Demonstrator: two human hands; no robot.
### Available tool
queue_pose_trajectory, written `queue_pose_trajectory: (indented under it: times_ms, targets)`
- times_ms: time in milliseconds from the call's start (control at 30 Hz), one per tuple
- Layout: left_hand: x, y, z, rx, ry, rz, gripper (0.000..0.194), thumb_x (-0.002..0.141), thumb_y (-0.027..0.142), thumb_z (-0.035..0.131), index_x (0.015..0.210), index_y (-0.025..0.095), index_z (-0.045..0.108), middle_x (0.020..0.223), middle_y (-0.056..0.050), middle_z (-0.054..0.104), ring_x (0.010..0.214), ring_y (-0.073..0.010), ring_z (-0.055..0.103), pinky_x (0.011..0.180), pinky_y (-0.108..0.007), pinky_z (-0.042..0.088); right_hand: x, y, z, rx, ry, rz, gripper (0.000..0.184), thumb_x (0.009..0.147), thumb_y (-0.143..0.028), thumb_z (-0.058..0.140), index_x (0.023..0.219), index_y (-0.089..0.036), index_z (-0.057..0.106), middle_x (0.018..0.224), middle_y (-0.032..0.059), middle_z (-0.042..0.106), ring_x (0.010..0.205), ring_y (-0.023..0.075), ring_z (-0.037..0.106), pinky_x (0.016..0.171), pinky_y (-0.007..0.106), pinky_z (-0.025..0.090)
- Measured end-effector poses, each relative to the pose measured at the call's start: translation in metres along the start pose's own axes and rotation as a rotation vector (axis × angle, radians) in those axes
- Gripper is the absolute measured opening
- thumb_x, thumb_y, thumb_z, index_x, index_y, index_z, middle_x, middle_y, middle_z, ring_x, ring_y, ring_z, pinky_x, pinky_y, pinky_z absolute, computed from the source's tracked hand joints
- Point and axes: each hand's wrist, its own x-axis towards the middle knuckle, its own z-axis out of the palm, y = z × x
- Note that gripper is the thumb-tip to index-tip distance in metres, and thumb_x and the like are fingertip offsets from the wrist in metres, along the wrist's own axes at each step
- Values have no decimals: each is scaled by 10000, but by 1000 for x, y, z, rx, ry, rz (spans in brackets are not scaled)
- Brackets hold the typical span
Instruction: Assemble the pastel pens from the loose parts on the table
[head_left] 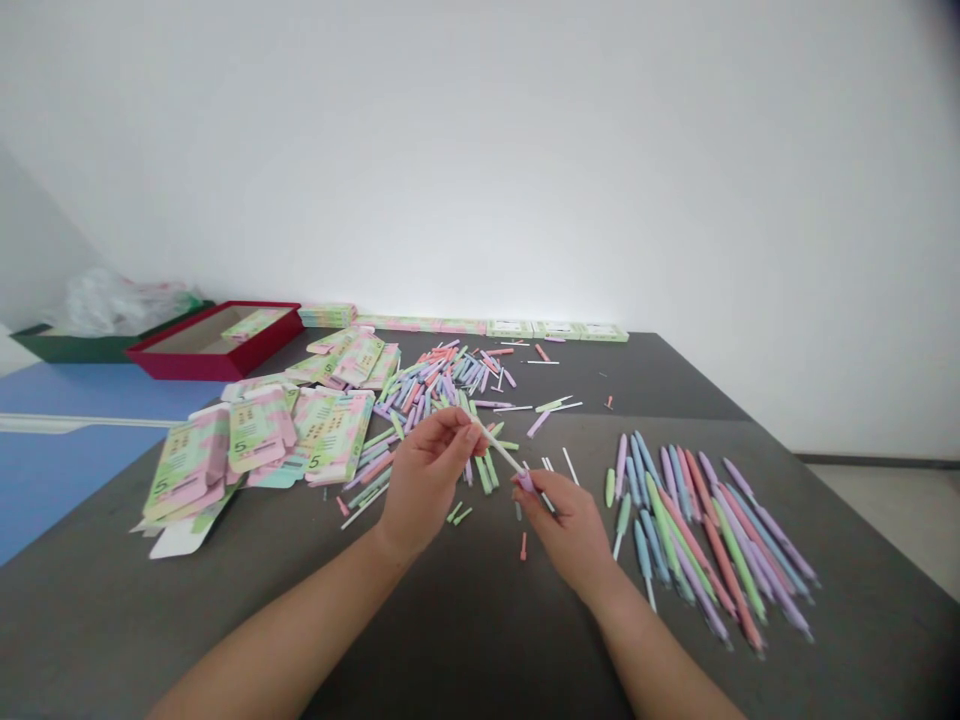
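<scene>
My left hand [427, 472] pinches a thin white pen refill [499, 447] between thumb and fingertips. Its far end reaches toward a small purple pen part [526, 482], which my right hand [564, 530] holds between its fingertips. Just beyond my hands lies a loose heap of pastel pen barrels, caps and white refills [442, 385]. To the right of my right hand, several assembled pastel pens [697, 540] lie in a fanned group. Flattened green-and-pink printed cartons [330, 435] are piled to the left of the heap.
The dark grey table [457, 610] has a far edge and a left edge beside a blue surface [67, 400]. Behind it stand a red tray [214, 342], a dark green box [67, 346] holding a plastic bag [112, 305], and rows of green cartons [510, 328].
</scene>
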Motion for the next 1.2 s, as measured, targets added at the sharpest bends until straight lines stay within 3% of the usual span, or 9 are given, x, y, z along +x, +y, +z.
queue_pose_trajectory:
  times_ms: [267,400,533,733,800,1000,1200]
  targets:
    - [-8,-10,7,359,-234,-108,128,782,295,565,764,172,598,662,11,609,626,-116,547,597,-212,417,0,0,3,18,-4,80,171,847,-300,501,893,-215,643,778,21,649,724,174,580,647,269,416]
    - [-7,-18,10,367,-238,-166,163,780,321,555,822,170,601,711,0,629,674,-127,573,636,-221,436,-1,-3,9,167,-39,193,216,866,-319,449,921,-204,624,723,7,589,668,158,542,603,257,411]
    - [-4,-22,9,366,-227,-220,163,775,332,559,789,174,597,658,21,595,640,-117,549,619,-214,424,-3,-5,16,370,11,225,278,877,-335,436,1093,-213,560,812,14,575,730,155,523,637,254,415]
    - [-4,-27,11,254,-287,-299,152,747,296,594,770,153,642,675,9,607,656,-117,545,650,-222,433,-3,-6,15,464,26,359,291,869,-429,435,981,-208,589,683,-16,495,558,123,437,496,237,369]
    - [-3,-30,11,165,-248,-335,172,749,281,605,838,146,664,671,2,617,660,-112,555,677,-224,441,-3,-6,13,506,29,387,302,872,-442,428,990,-210,582,646,-34,438,527,110,405,464,226,346]
    - [4,-42,7,-390,-107,-583,232,790,165,584,1016,136,629,790,-21,649,703,-69,598,761,-197,474,-2,-5,14,568,50,430,310,865,-459,440,981,-200,566,611,-49,367,523,100,370,428,201,314]
    - [9,-48,2,-522,3,-653,116,813,155,568,908,146,634,920,-47,689,773,-87,646,786,-206,505,-1,-6,15,503,20,432,310,858,-459,442,967,-206,584,619,-47,391,495,97,379,426,210,330]
